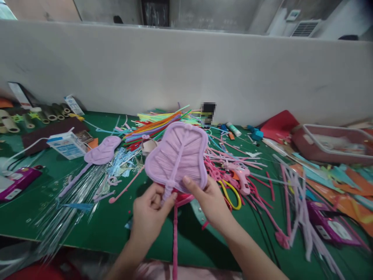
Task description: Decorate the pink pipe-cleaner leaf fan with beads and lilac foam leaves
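Observation:
A lilac pipe-cleaner hand fan (pixel 181 155), ribbed like a leaf, is held up in front of me. My left hand (pixel 150 214) pinches its short handle at the base. Gripping the lower right edge is my right hand (pixel 214 202), thumb on the front face and fingers mostly hidden behind. Below the fan a pink pipe-cleaner stem (pixel 175 241) runs down towards my lap; its upper end meets something red and pink, largely covered. A second lilac fan (pixel 103 151) lies on the table to the left.
On the green table (pixel 116 229) lie bundled coloured pipe cleaners (pixel 157 126), a pink glue gun (pixel 242 179), yellow-handled scissors (pixel 231 196) and clear strips (pixel 70 206). Purple devices (pixel 20 182) sit at both sides. A pink bin (pixel 335 144) stands right, before a white partition (pixel 175 70).

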Demonstrator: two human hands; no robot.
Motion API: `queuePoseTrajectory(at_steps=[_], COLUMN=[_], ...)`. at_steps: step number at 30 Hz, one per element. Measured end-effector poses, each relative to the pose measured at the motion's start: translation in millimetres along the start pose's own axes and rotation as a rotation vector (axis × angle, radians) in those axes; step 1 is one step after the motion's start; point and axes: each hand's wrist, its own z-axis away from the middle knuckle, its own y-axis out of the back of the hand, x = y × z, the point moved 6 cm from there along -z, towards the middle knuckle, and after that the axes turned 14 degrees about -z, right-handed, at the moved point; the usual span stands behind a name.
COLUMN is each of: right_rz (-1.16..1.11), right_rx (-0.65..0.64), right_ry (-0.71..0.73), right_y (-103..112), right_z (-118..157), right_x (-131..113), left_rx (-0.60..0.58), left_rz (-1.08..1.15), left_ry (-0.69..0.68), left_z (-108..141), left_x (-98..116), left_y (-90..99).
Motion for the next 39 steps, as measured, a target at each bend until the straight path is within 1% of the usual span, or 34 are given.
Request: queuePoseTrajectory(at_steps=[1, 3, 6, 9, 12, 14, 16, 18, 20, 22, 24, 26, 29, 32, 34, 39], right_rz=[-0.036, -0.1, -0.168, -0.204, -0.197, -0.175, -0.138, -0.085, 0.044, 0.234, 0.368, 0.363, 0.317, 0.383, 0.44, 0.541], right_rx=[0.039, 0.092, 0.105, 0.107, 0.098, 0.092, 0.034, -0.1, -0.222, -0.252, -0.214, -0.135, -0.023, -0.009, -0.003, 0.01], right_ry=[-0.003, -0.019, -0.052, -0.078, -0.084, -0.062, -0.022, 0.022, 0.079, 0.161, 0.25, 0.315, 0.343, 0.366, 0.411, 0.523], right_y=[4, 14, 24, 30, 32, 35, 35, 29, 22, 18, 17, 19, 26, 25, 23, 19], right_z=[-2, -3, -5, -8, -11, -13, -14, -14, -13, -12, -12, -14, -17, -17, -15, -11], right_x=[1, 3, 4, 5, 5, 4, -1, -8, -15, -19, -21, -19, -9, -2, -1, -3], left_rx=[-0.052, -0.146, -0.273, -0.381, -0.43, -0.463, -0.515, -0.56, -0.606, -0.665, -0.71, -0.739, -0.794, -0.84, -0.839, -0.811], left_rz=[0.034, 0.145, 0.372, 0.468, 0.512, 0.616, 0.742, 0.834, 0.878, 0.929, 0.983, 1.029, 1.073, 1.099, 1.119, 1.153], left_ry=[0.004, 0.056, 0.177, 0.226, 0.22, 0.285, 0.39, 0.459, 0.48, 0.509, 0.543, 0.587, 0.676, 0.763, 0.803, 0.845], left_z=[0, -5, -16, -27, -37, -43, -48, -56, -63, -64, -61, -55, -44, -37, -37, -39], left_x=[1, 0, -1, 6, 13, 11, 6, 2, 0, 0, -3, -10, -22, -32, -34, -30], left_y=[-8.1, -18.7, -26.4, -30.8, -34.8, -40.6, -49.0, -57.0, -64.6, -73.3, -82.1, -90.4, -101.5, -107.3, -107.8, -106.7])
